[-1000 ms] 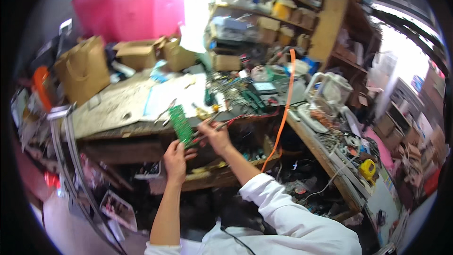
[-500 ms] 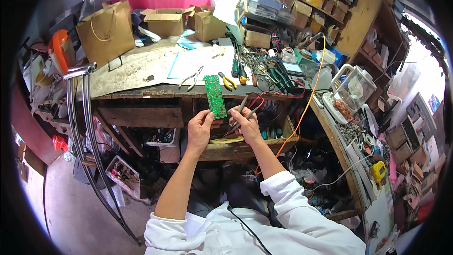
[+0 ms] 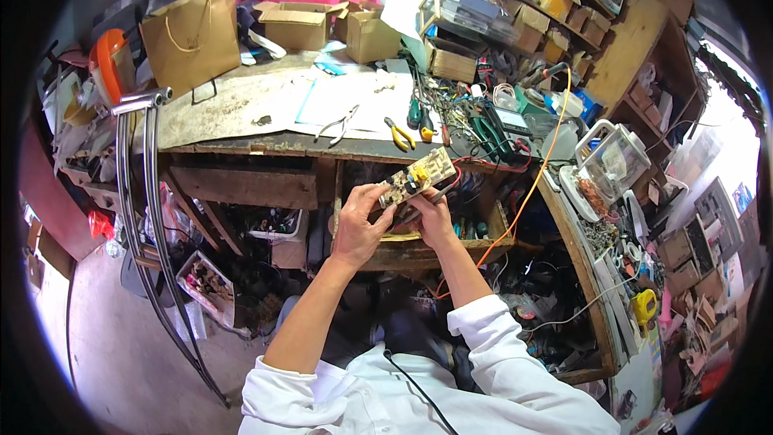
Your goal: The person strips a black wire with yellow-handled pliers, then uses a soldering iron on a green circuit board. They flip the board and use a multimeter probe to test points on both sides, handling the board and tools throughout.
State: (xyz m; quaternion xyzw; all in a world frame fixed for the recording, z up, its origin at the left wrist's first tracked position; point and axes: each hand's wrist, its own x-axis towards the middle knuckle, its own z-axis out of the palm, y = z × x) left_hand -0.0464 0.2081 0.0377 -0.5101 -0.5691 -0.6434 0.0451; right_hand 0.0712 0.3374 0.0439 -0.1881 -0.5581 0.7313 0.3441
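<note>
A narrow circuit board (image 3: 435, 167) is tilted in front of the bench edge, its pale component side with black and yellow parts facing up. My left hand (image 3: 357, 224) is closed on its near left end, thumb and fingers pinching it. Beside it my right hand (image 3: 436, 222) is closed around the pen-like test probes (image 3: 442, 192), close to the board's lower edge; the fingers partly hide them. A red lead runs from the probes toward the bench. Beyond the board, yellow-handled pliers (image 3: 400, 135) and long-nose pliers (image 3: 336, 126) lie on the bench.
An open drawer (image 3: 403, 256) sits below my hands. Tools and wires crowd the bench's right half, near a meter (image 3: 512, 121). An orange cable (image 3: 535, 171) hangs down on the right. Chrome tubes (image 3: 137, 185) stand at the left, below a paper bag (image 3: 193, 44).
The board has turned over from its green solder side to its component side and now slants to the right. My left hand has moved right, nearer the right hand, which still holds the probes.
</note>
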